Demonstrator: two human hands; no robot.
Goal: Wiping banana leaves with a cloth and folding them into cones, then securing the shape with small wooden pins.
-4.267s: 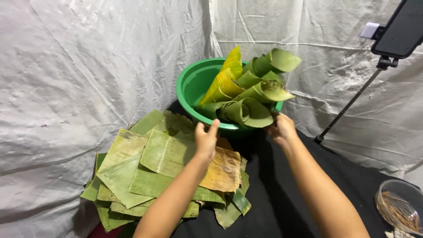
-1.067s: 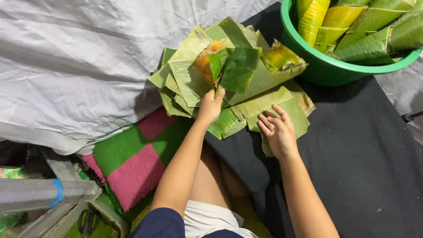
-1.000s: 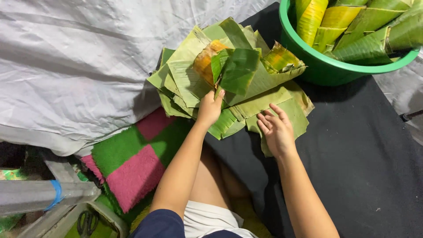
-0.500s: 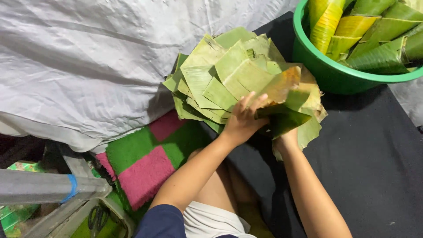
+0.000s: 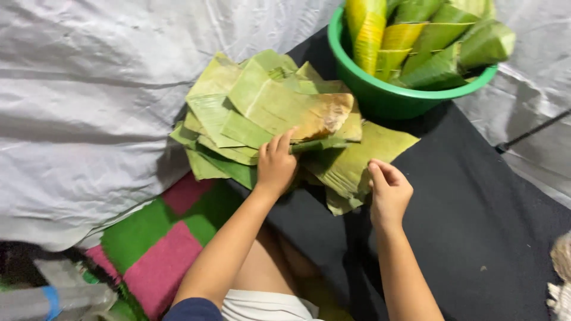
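Black cloth (image 5: 476, 226) covered the floor where the person sat, with crumpled white sheeting (image 5: 77, 107) hung or heaped along the left and far sides. Nearest the camera, at the lower left, lay a mat of pink and green squares (image 5: 154, 244), and beside it a blurred grey object with a blue band (image 5: 53, 297), too unclear to name. At the lower right edge a pale fibrous bundle (image 5: 559, 273) just showed.

Farther out, the left hand (image 5: 275, 169) rested on the near edge of a pile of cut banana leaves (image 5: 262, 113), its fingers (image 5: 284, 139) stretched forward and close together, pressing on the top sheets rather than closing round them. The right hand (image 5: 388, 190) hovered just right of the pile, above a single broad leaf piece (image 5: 372, 151) that stuck out from under the stack onto the black cloth; its fingers were curled loosely inward, tips near the thumb, and I could not tell whether they pinched the leaf's edge.

The top leaf of the pile bore a brown, dried patch (image 5: 330, 110) at its right end.

Beyond the pile stood a round green plastic basin (image 5: 386, 98), touching or nearly touching the leaves, filled with leaf cones (image 5: 428, 41) in green and yellow. A thin black rod (image 5: 532, 131) slanted across the sheeting at the right.
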